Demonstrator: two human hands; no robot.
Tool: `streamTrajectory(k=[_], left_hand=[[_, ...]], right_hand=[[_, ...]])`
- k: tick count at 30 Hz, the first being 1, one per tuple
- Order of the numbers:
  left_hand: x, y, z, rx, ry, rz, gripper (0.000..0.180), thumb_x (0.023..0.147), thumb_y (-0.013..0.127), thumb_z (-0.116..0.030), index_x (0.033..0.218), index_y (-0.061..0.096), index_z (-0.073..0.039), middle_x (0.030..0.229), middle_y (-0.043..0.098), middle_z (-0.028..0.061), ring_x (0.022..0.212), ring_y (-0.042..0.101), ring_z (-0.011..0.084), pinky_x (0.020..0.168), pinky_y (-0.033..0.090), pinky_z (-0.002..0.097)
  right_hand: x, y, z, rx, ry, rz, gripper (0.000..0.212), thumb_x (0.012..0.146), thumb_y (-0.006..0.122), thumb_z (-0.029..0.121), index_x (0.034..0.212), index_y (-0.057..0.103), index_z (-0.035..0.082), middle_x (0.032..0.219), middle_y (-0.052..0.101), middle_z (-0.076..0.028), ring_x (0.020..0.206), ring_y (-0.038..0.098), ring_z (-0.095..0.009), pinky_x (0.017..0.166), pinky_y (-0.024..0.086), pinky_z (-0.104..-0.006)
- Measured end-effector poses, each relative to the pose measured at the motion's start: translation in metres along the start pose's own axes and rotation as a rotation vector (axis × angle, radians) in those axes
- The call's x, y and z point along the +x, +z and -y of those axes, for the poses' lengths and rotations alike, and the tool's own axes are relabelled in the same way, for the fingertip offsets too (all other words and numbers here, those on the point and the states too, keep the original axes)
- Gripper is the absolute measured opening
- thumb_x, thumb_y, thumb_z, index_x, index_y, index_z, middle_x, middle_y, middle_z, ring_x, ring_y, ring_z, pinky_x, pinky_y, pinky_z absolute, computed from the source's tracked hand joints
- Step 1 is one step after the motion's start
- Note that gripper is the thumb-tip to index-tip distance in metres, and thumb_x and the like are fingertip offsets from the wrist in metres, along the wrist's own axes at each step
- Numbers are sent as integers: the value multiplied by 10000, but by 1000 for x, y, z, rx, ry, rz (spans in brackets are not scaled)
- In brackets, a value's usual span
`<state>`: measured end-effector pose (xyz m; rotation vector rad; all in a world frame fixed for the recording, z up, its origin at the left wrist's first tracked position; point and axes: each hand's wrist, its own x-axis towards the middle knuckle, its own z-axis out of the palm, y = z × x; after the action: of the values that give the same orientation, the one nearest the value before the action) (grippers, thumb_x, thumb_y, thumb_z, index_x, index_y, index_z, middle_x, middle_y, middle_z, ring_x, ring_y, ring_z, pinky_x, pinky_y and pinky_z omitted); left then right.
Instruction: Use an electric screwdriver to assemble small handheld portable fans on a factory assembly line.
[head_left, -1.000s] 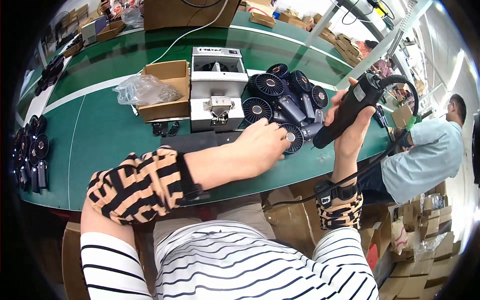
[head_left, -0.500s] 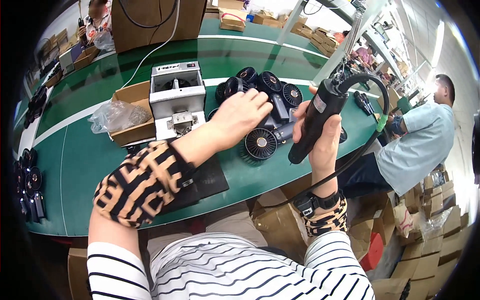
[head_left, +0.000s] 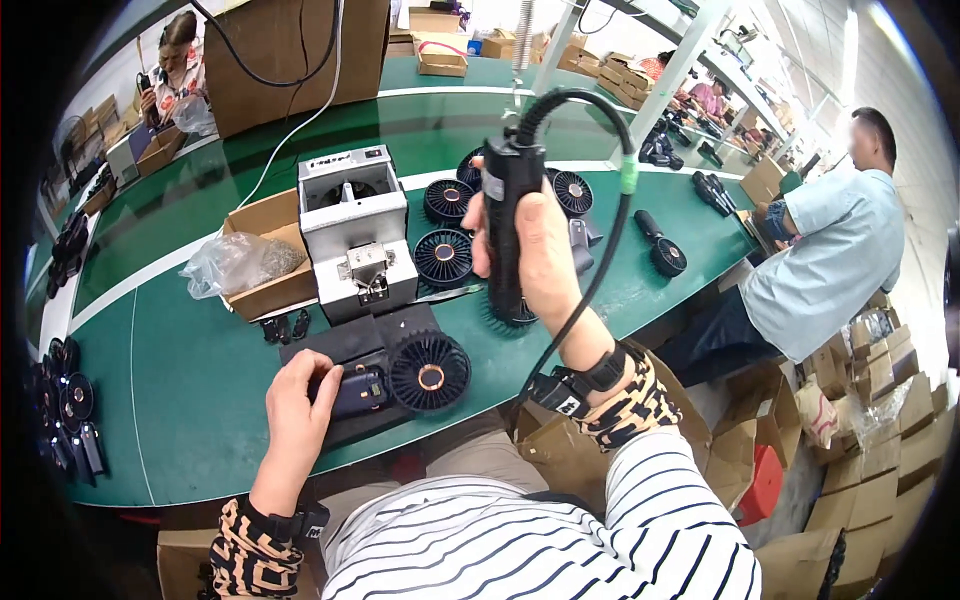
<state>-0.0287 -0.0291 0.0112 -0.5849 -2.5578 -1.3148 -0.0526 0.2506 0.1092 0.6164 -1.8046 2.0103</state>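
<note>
A black handheld fan point(head_left: 431, 372) lies on a dark mat point(head_left: 345, 335) near the bench's front edge, its round grille to the right. My left hand point(head_left: 298, 398) grips the end of its handle with thumb and fingers. In my right hand point(head_left: 548, 255) is a black electric screwdriver point(head_left: 510, 200), upright, its cable arching over and down and a spring above it. The screwdriver's lower end hangs right of the fan, in front of other black fans point(head_left: 443, 257), and hides part of them.
Behind the mat stands a white box-shaped machine point(head_left: 355, 215) with a metal fitting in front. Left of it, a cardboard box point(head_left: 250, 300) holds a plastic bag point(head_left: 225, 265). More fans point(head_left: 75, 400) lie far left; one fan point(head_left: 667, 257) lies right. A co-worker point(head_left: 825, 255) sits at the right.
My left hand has come back from the fan pile to the mat, where a fan now lies in its grip. My right hand has shifted left with the screwdriver.
</note>
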Motion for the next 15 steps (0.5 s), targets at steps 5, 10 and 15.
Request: streamTrajectory(k=[5,10,15], left_hand=[[-11,2,-15,241,285,52,393,733,754,-201,1064,606,-48,1068,570,128,949,534,331,833,422,414],[-14,6,-6,231,247,31,472,718,764,-190,1144,608,-62,1081,550,122,971,522,317,858,411,406],[-14,7,-1,171,220,109,512,769,732,-164,1248,576,-72,1135,533,120,1048,498,310,939,373,400]], right_hand=[[11,35,-21,89,70,63,461,970,494,488,1173,447,77,843,565,-33,553,551,-77,493,437,-203],[12,44,-27,54,37,32,517,977,477,491,1198,424,26,857,603,-61,544,544,-91,487,447,-216],[32,54,-7,-35,-69,-24,889,859,386,751,1382,375,32,903,574,-72,557,542,-105,481,433,-225]])
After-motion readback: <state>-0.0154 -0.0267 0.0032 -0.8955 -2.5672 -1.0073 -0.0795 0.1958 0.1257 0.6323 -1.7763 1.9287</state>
